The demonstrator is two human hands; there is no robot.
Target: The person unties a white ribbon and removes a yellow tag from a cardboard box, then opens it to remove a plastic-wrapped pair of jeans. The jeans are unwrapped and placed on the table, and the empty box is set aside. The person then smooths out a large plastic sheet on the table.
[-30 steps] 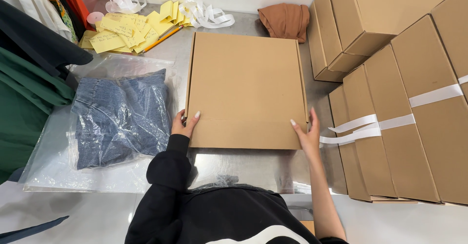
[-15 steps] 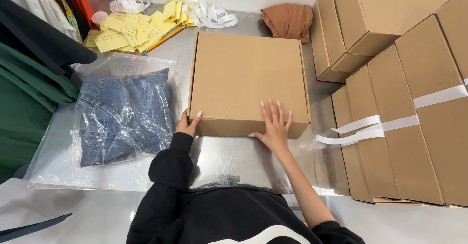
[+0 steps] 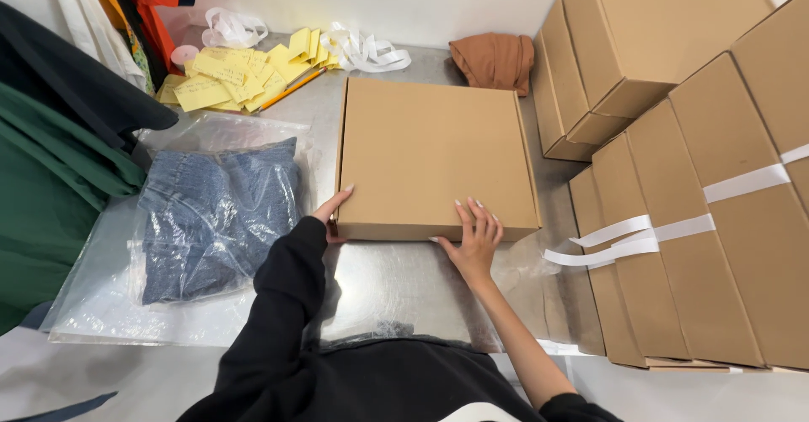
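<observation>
A flat cardboard box (image 3: 434,157), closed, is seen lying on the metal table (image 3: 396,279), with a bagged denim garment (image 3: 215,216) just to its left. The box's near-left corner is touched by the left hand (image 3: 331,211), fingers extended, while the right hand (image 3: 472,238) is laid open with fingers spread on the near edge. 2 taped cartons (image 3: 691,220) are stacked at the right, and yellow notes (image 3: 236,77) are scattered at the far left.

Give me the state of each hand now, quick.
Left hand: open, fingers against the near left corner of the flat cardboard box, holding nothing.
Right hand: open, fingers spread over the box's near edge, not gripping it.
</observation>
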